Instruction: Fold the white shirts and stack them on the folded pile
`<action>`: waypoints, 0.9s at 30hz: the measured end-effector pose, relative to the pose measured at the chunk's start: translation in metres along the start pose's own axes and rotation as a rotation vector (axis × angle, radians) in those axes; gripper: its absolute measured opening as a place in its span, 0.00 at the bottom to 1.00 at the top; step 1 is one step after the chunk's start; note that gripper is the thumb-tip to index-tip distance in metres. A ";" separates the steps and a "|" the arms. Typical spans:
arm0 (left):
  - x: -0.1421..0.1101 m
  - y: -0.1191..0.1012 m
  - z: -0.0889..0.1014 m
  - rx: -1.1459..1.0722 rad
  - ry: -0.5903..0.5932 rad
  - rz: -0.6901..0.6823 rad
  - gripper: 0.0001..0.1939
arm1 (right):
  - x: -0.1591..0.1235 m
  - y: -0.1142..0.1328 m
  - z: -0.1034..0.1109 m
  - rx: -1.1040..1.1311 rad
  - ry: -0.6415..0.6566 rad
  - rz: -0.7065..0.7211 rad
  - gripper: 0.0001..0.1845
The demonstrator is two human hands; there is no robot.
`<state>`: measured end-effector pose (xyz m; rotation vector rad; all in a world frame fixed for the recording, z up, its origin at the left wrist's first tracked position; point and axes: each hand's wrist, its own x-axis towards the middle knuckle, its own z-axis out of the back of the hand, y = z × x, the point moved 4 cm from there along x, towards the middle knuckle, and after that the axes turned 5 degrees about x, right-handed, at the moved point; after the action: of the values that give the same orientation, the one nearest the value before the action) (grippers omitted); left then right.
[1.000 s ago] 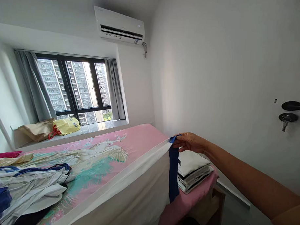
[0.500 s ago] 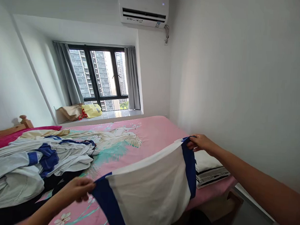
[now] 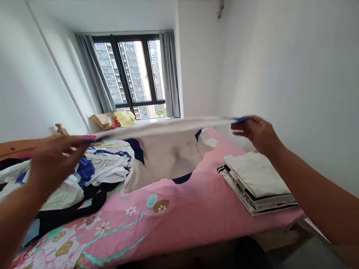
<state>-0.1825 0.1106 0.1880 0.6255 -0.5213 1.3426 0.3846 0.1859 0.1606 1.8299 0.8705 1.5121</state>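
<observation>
A white shirt with dark blue side panels [image 3: 169, 153] is stretched out in the air above the bed. My left hand [image 3: 56, 155], blurred by motion, pinches one end of its upper edge. At the other end my right hand [image 3: 256, 133] is closed on a blue corner. The cloth billows away from me and its far part hangs low over the pink bedsheet [image 3: 176, 216]. Beneath and beyond my left hand lies a loose heap of white, blue and black clothes [image 3: 107, 167]. Below my right hand sits a stack of folded clothes [image 3: 257, 178].
A paper bag [image 3: 102, 121] and a yellow bag [image 3: 125, 119] rest on the sill of the window [image 3: 134, 74]. A wooden headboard [image 3: 20, 142] stands at the left. The bed's front edge runs along the bottom, and a white wall [image 3: 311, 84] closes the right side.
Both hands have risen and spread apart, lifting the shirt from hanging in front of me to billowing out over the bed. My view has tilted down, showing more of the folded stack.
</observation>
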 end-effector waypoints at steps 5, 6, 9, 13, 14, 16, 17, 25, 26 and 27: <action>-0.139 -0.021 -0.130 -0.244 0.261 -0.196 0.15 | -0.145 -0.144 0.035 -0.473 0.248 -0.382 0.15; -0.172 -0.026 -0.155 -0.254 0.337 -0.208 0.13 | -0.174 -0.168 0.042 -0.546 0.318 -0.412 0.14; -0.249 -0.038 -0.199 -0.296 0.451 -0.251 0.13 | -0.241 -0.214 0.060 -0.709 0.432 -0.367 0.13; -0.268 -0.055 -0.198 -0.293 0.394 -0.222 0.11 | -0.275 -0.217 0.061 -0.862 0.353 -0.205 0.20; -0.262 -0.064 -0.195 -0.288 0.373 -0.221 0.10 | -0.276 -0.211 0.053 -0.876 0.319 -0.180 0.20; -0.248 -0.095 -0.192 -0.311 0.342 -0.252 0.08 | -0.277 -0.197 0.025 -0.850 0.312 -0.130 0.18; -0.241 -0.115 -0.191 -0.342 0.335 -0.283 0.08 | -0.277 -0.191 0.006 -0.816 0.344 -0.104 0.16; -0.229 -0.226 -0.212 -0.452 0.349 -0.299 0.12 | -0.293 -0.196 -0.098 -0.795 0.646 -0.005 0.14; -0.228 -0.227 -0.215 -0.446 0.360 -0.287 0.13 | -0.294 -0.201 -0.099 -0.829 0.651 -0.017 0.13; -0.228 -0.226 -0.218 -0.441 0.370 -0.280 0.13 | -0.294 -0.206 -0.098 -0.861 0.655 -0.031 0.12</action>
<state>0.0023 0.0696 -0.1502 0.0762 -0.3910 1.0013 0.2262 0.0801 -0.1588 0.7057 0.3763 2.0646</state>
